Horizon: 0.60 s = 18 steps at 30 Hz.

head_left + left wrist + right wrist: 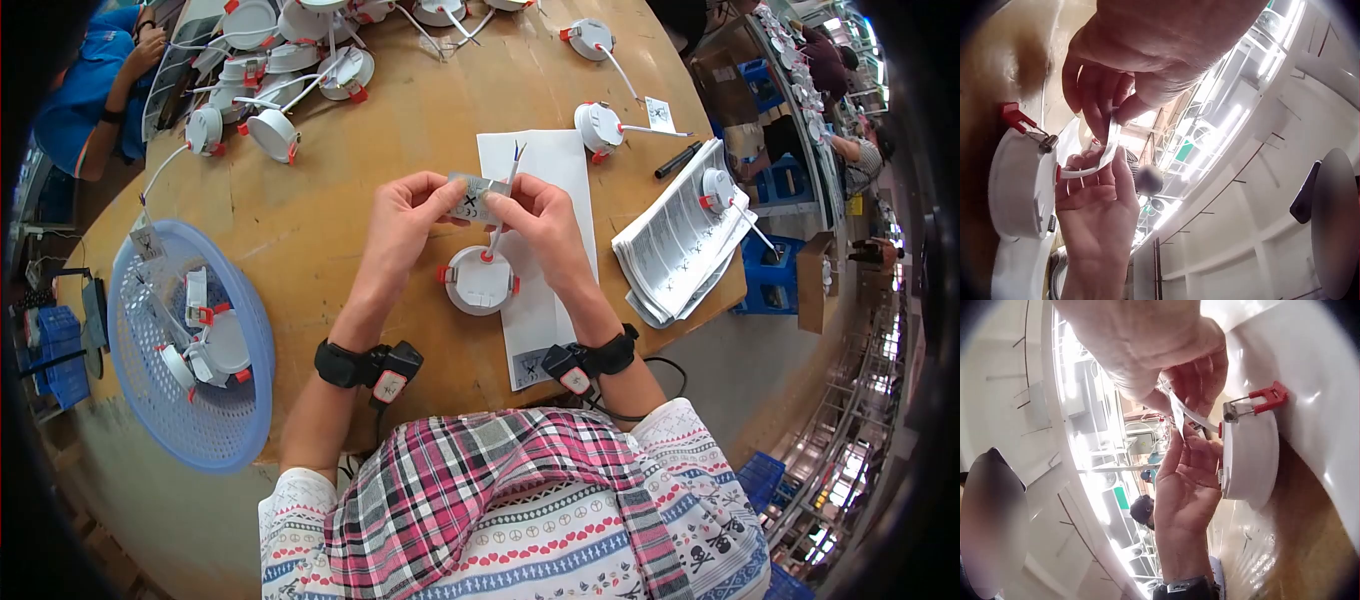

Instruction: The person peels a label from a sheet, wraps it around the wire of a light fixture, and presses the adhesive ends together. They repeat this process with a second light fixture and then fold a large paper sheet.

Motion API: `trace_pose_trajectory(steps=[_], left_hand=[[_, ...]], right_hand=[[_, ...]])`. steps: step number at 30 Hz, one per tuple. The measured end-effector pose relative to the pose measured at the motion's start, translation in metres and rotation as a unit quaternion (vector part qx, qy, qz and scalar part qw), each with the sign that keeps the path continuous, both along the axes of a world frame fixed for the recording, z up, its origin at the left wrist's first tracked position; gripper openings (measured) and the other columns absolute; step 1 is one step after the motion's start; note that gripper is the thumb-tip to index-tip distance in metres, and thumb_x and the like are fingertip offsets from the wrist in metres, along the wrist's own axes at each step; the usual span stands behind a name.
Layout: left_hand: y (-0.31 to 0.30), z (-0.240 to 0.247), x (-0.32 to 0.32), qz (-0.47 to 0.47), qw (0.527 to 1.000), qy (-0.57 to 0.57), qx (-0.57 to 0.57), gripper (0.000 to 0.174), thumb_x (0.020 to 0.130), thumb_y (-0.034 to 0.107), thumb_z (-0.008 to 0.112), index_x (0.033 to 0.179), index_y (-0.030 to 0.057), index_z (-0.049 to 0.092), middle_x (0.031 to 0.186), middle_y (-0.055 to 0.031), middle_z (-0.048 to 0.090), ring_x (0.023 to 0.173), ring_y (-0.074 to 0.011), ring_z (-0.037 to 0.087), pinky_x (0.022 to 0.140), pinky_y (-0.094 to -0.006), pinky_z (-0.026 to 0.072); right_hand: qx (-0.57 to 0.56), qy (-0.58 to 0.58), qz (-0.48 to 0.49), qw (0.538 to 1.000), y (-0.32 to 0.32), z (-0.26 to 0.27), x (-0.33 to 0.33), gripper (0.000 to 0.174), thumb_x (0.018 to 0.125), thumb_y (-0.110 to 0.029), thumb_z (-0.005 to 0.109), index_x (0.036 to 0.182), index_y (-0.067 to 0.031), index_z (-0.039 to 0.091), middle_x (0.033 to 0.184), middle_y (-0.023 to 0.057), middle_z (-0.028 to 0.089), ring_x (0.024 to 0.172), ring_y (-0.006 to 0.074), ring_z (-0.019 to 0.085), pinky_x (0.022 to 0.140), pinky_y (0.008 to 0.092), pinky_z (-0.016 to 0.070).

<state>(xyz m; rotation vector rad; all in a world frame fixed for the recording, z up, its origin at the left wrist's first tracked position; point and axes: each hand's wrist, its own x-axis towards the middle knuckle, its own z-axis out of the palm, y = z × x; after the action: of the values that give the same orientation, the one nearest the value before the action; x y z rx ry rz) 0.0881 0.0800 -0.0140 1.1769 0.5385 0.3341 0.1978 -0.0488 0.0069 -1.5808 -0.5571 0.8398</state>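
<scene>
A silver printed label point(470, 200) is held up between both hands over the table. My left hand point(405, 212) pinches its left end between thumb and fingers. The right hand point(545, 222) pinches the other end, where the white cable point(495, 238) of a round downlight point(480, 284) passes. Bare coloured wire ends point(519, 152) stick up above the fingers. The downlight lies just below the hands, its red-tipped spring clips point(1269, 395) out at the sides. In the left wrist view, the label point(1110, 147) shows edge-on against the cable.
White backing paper point(560, 180) lies partly under the downlight. At right are a stack of printed sheets point(670, 240) with a downlight on it, and a black marker point(678, 160). A blue basket point(262, 330) with labelled lights stands left; several downlights point(270, 135) are heaped at the back left.
</scene>
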Motion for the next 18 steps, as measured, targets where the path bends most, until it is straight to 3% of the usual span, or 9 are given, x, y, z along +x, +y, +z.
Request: trace_pose_trajectory(steps=[9,15,18], left_hand=[[-0.0010,0.0001,0.0025,-0.011,1.000,0.001,0.007,0.021,0.088,0.019,0.060,0.086,-0.0007,0.066,0.078,-0.0034,0.064,0.069,-0.0085,0.059,0.067,-0.0246,0.0510],[-0.0020,-0.0008,0.0015,-0.013,1.000,0.001,0.004,0.021,0.088,0.019,0.059,0.088,-0.0007,0.065,0.081,-0.0039,0.065,0.070,-0.0082,0.059,0.067,-0.0234,0.0507],[-0.0053,0.0034,0.0041,0.001,1.000,0.007,-0.027,0.020,0.087,0.019,0.061,0.090,-0.0003,0.065,0.081,-0.0038,0.065,0.071,-0.0083,0.060,0.069,-0.0228,0.0500]], right_hand=[[0.000,0.014,0.010,1.000,0.0002,-0.0031,0.0083,0.021,0.086,-0.018,0.059,0.093,0.0013,0.063,0.082,0.0048,0.063,0.073,0.0084,0.059,0.067,0.0221,0.0470],[0.034,0.078,-0.049,0.995,0.0055,0.0038,0.0032,0.021,0.087,-0.019,0.059,0.085,0.0015,0.063,0.075,0.0027,0.061,0.068,0.0062,0.054,0.060,0.0210,0.0431],[0.021,0.054,-0.058,0.997,0.0064,-0.0016,0.0035,0.022,0.087,-0.020,0.059,0.082,0.0011,0.063,0.072,0.0019,0.060,0.064,0.0055,0.051,0.057,0.0208,0.0412]])
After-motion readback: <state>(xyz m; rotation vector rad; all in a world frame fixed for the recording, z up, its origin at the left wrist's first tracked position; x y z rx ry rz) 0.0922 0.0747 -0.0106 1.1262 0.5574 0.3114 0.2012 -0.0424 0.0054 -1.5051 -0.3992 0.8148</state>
